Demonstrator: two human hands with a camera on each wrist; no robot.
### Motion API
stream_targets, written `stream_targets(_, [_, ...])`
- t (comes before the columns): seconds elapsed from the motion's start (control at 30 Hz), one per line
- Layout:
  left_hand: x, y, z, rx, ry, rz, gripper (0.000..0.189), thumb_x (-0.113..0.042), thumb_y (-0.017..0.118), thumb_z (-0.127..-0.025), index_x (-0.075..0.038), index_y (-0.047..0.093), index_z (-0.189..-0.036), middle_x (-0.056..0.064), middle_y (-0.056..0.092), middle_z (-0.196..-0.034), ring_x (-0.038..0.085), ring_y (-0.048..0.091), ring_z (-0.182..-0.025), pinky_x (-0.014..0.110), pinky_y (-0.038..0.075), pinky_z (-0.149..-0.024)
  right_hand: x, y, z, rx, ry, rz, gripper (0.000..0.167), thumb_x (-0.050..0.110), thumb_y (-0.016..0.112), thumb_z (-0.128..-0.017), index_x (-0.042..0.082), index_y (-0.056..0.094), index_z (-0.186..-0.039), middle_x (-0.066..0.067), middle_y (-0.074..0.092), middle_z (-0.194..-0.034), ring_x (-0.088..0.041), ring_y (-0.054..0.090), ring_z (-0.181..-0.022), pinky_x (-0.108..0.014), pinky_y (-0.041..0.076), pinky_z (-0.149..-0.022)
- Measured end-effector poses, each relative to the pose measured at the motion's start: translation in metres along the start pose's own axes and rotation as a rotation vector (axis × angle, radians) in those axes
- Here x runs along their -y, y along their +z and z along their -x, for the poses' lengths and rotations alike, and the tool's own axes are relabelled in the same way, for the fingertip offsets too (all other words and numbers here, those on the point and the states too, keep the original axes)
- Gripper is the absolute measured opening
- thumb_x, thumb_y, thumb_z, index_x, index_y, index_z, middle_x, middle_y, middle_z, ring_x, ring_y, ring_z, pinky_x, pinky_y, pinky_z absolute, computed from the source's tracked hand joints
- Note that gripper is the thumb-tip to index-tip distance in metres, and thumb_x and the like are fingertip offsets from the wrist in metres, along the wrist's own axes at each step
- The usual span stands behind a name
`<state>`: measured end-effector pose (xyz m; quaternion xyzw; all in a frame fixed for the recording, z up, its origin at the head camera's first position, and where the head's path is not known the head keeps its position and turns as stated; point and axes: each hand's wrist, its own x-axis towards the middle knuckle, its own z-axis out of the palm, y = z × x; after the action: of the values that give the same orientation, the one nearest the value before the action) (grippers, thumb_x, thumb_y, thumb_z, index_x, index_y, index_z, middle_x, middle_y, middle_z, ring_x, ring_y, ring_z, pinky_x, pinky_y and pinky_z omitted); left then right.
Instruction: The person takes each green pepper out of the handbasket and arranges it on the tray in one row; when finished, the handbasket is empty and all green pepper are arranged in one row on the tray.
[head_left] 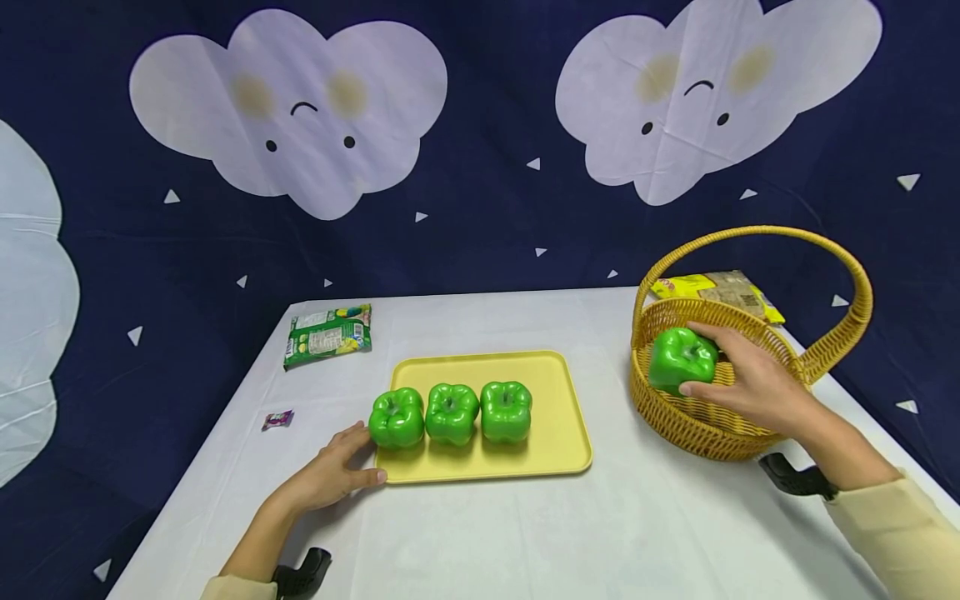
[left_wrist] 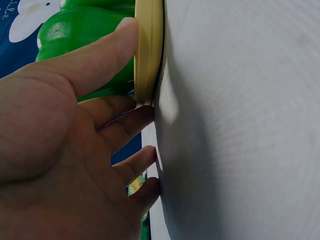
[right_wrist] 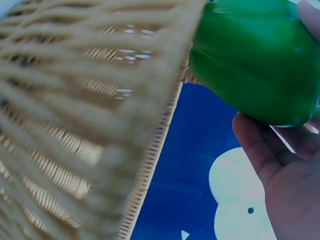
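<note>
My right hand (head_left: 757, 385) grips a green bell pepper (head_left: 681, 360) between thumb and fingers, over the opening of a wicker basket (head_left: 678, 429). In the right wrist view that pepper (right_wrist: 260, 60) is held beside the woven basket wall (right_wrist: 100, 100). Three more green bell peppers, a left one (head_left: 397, 419), a middle one (head_left: 452, 414) and a right one (head_left: 506, 412), sit in a row on a yellow tray (head_left: 551, 417). At the tray's left edge lies my left hand (head_left: 330, 471), thumb against the rim (left_wrist: 146, 55) and fingers spread loosely on the white cloth.
A green snack packet (head_left: 328, 335) lies at the back left of the table (head_left: 480, 533). Nearer is a small wrapped candy (head_left: 277, 420). Behind the basket rests a yellow packet (head_left: 720, 292). The basket's tall handle (head_left: 757, 231) arches above its opening. A dark cloud-print backdrop (head_left: 495, 125) stands behind.
</note>
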<state>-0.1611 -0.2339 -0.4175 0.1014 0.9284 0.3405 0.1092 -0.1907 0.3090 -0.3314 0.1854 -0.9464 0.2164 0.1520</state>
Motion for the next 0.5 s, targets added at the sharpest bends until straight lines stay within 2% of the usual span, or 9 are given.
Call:
stream_targets(0.1, [0.0, 0.0, 0.0, 0.001, -0.003, 0.001, 0.073, -0.034, 0.072, -0.079, -0.006, 0.044, -0.14, 0.025, 0.031, -0.15, 0.047, 0.014, -0.142, 0.072, 0.008, -0.108, 0.006, 0.0, 0.0, -0.018, -0.03, 0.001, 0.08, 0.029, 0.081, -0.073, 0.007, 0.041, -0.139, -0.015, 0.055, -0.121, -0.025, 0.054, -0.099, -0.027, 0.045, -0.072])
stream_targets(0.33, [0.0, 0.001, 0.0, -0.001, -0.016, -0.003, 0.074, -0.035, 0.072, -0.079, -0.006, 0.043, -0.141, 0.025, 0.031, -0.15, 0.046, 0.014, -0.142, 0.072, 0.009, -0.108, 0.018, 0.007, -0.003, -0.036, -0.123, -0.033, 0.08, 0.025, 0.082, -0.072, 0.01, 0.042, -0.139, -0.008, 0.055, -0.121, 0.002, 0.045, -0.097, -0.018, 0.047, -0.075])
stream_targets(0.5, [0.0, 0.001, 0.0, -0.002, -0.015, -0.002, 0.074, -0.035, 0.072, -0.08, -0.006, 0.042, -0.141, 0.025, 0.03, -0.151, 0.047, 0.013, -0.142, 0.072, 0.009, -0.108, 0.024, 0.019, -0.004, -0.008, -0.165, -0.058, 0.078, 0.025, 0.081, -0.073, 0.008, 0.041, -0.138, -0.007, 0.055, -0.119, 0.003, 0.044, -0.098, -0.023, 0.049, -0.075])
